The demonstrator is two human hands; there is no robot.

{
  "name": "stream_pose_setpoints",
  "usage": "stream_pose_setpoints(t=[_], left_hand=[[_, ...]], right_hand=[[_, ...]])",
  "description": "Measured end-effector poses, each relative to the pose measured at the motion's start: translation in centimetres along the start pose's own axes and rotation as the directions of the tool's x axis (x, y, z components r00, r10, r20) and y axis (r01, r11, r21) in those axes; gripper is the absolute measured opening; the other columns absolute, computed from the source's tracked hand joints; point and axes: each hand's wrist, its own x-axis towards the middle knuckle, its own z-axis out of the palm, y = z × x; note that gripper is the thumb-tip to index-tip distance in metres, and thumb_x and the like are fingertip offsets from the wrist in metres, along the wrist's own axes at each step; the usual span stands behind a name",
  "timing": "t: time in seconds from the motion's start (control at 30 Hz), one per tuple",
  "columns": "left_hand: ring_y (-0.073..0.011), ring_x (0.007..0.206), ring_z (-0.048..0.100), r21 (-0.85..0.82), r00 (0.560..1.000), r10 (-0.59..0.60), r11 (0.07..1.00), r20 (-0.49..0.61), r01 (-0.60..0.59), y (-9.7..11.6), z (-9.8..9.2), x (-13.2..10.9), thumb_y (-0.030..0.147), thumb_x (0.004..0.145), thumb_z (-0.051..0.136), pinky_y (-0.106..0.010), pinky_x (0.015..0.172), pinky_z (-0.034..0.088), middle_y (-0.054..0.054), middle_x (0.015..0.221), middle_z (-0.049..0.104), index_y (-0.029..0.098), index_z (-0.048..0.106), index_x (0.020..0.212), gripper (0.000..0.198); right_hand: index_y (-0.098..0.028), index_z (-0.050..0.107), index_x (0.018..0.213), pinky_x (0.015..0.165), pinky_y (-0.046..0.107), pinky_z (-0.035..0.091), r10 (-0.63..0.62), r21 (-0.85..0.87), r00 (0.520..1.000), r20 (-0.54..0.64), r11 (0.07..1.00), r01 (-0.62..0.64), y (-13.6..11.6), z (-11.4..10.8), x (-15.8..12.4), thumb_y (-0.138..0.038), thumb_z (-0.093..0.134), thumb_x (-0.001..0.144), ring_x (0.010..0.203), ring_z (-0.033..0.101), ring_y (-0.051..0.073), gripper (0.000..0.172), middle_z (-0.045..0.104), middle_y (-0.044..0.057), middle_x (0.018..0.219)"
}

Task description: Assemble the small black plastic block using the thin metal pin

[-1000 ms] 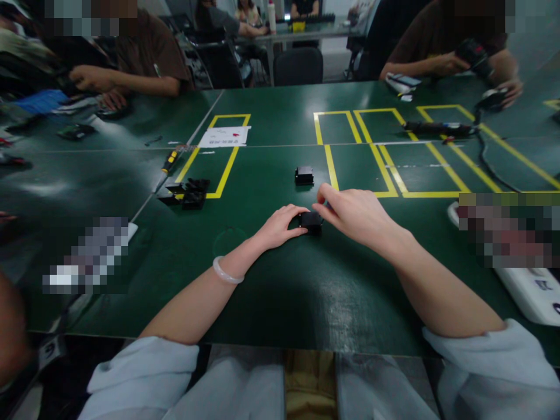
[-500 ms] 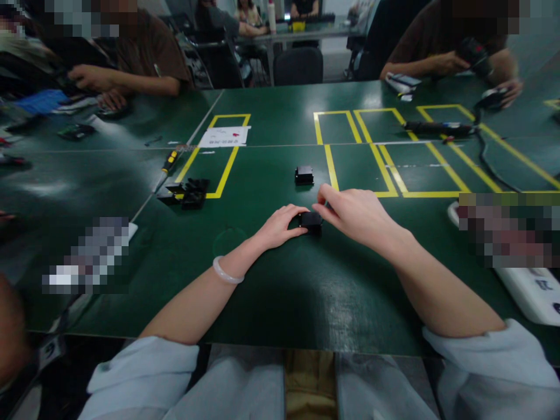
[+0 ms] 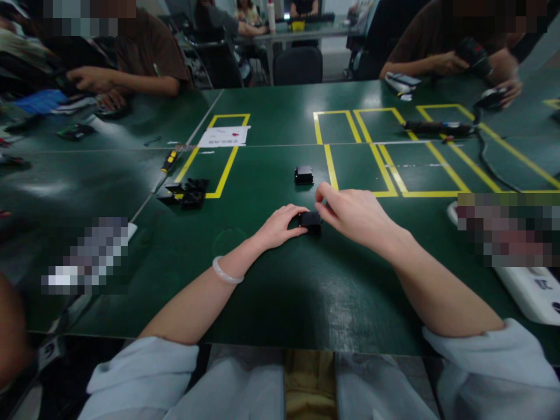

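A small black box-shaped part [image 3: 311, 222] sits on the green table in front of me. My left hand [image 3: 280, 226] grips it from the left, thumb on the near side and fingers on the far side. At its upper right corner, my right hand [image 3: 350, 210] is closed with thumb and index finger curled together; anything between the fingertips is too small or hidden to make out. A second, similar black box-shaped part [image 3: 304, 175] stands a little farther away on the table.
Black plastic pieces [image 3: 189, 193] and a yellow-and-black screwdriver [image 3: 170, 160] lie to the left. A paper label [image 3: 225, 136] lies by yellow tape outlines. A black corded tool [image 3: 440, 128] lies at the right, beyond a white device [image 3: 534, 291]. Co-workers sit opposite.
Almost nothing differs. My right hand's fingertips have shifted very slightly at the box's corner, while my left hand keeps its grip.
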Motion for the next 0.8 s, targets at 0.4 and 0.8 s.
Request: stream_pose_setpoints(t=[0.4, 0.8], left_hand=[[-0.0255, 0.11, 0.055, -0.012, 1.0, 0.006, 1.0, 0.0, -0.006, 0.19, -0.14, 0.03, 0.044, 0.091, 0.06, -0.038, 0.095, 0.042, -0.006, 0.119, 0.06, 0.022, 0.052, 0.126, 0.043], [-0.0249, 0.106, 0.055, 0.016, 1.0, 0.001, 1.0, 0.0, -0.001, -0.27, 0.27, 0.04, 0.046, 0.091, 0.06, -0.037, 0.093, 0.043, -0.006, 0.115, 0.06, 0.022, 0.053, 0.126, 0.043]], right_hand=[[-0.02, 0.055, 0.108, 0.053, 0.027, 0.022, -0.007, -0.002, 1.0, -0.016, 1.0, 0.007, -0.02, 0.18, 0.01, -0.03, 0.037, 0.095, 0.064, 0.061, 0.017, 0.024, 0.071, 0.005, 0.08], [-0.019, 0.053, 0.105, 0.054, 0.027, 0.023, 0.001, -0.007, 1.0, 0.014, 1.0, -0.001, -0.09, -0.01, 0.04, -0.044, 0.037, 0.098, 0.067, 0.063, 0.019, 0.03, 0.07, 0.004, 0.08]])
